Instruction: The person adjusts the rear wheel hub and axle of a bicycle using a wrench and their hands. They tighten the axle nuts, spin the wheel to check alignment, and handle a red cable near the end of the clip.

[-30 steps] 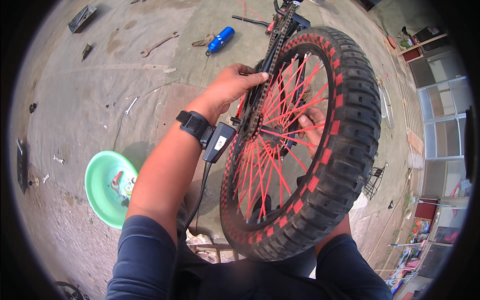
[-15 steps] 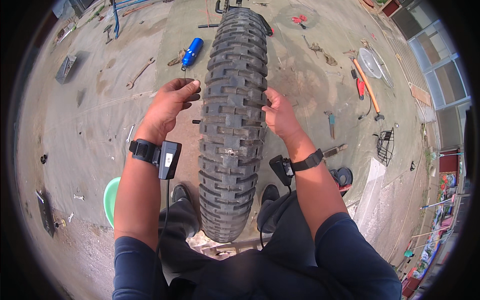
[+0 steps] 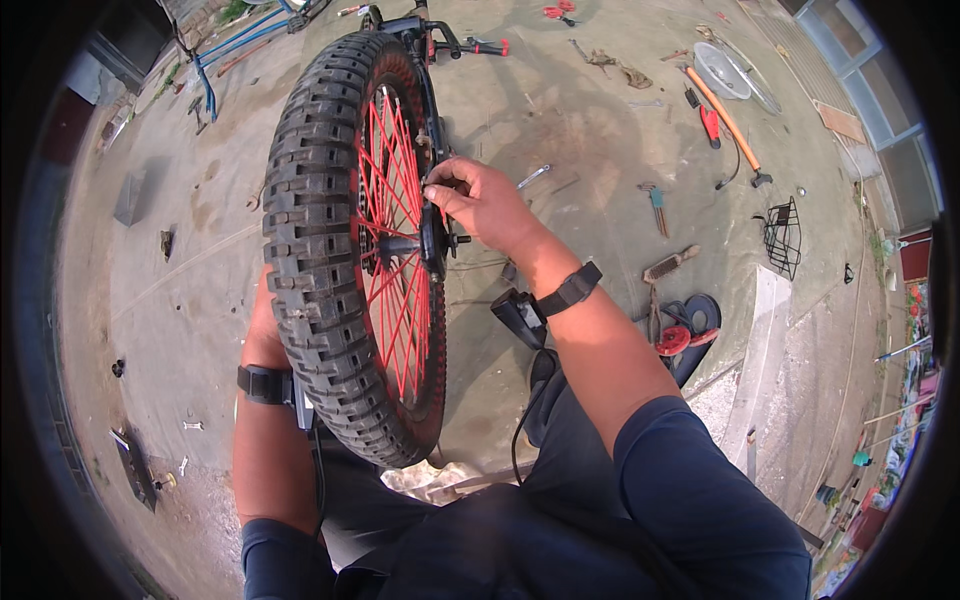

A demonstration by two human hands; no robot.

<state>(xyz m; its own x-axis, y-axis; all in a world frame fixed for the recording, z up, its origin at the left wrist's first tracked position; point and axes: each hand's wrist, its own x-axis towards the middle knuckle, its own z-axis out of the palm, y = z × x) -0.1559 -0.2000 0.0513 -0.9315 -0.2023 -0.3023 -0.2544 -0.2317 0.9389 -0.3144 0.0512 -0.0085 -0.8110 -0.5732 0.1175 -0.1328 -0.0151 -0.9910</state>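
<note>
A bicycle wheel stands in front of me, tilted so that its knobby black tyre (image 3: pixel 312 215) leans left and its red spokes (image 3: pixel 385 180) face right. A dark frame arm (image 3: pixel 433 240) runs down to the hub (image 3: pixel 400 247), where a threaded axle end (image 3: pixel 460 240) sticks out. Thumb and forefinger of my right hand (image 3: pixel 482 205) are pinched together at the frame arm above the axle; whatever lies between them is too small to make out. My left forearm (image 3: pixel 263 335) goes behind the tyre, which hides that hand and its fingers.
On the floor to the right lie a brush (image 3: pixel 670 263), pliers (image 3: pixel 657 208), an orange-handled tool (image 3: pixel 722 118), a wire basket (image 3: pixel 781 238) and a sandal (image 3: pixel 700 318). A wrench (image 3: pixel 534 176) is beyond my right hand. A blue frame (image 3: pixel 240 43) stands far left.
The wheel has turned and tilted to the left, bringing its spokes and hub into view. My right hand has moved left to the frame arm. My left hand has gone behind the tyre.
</note>
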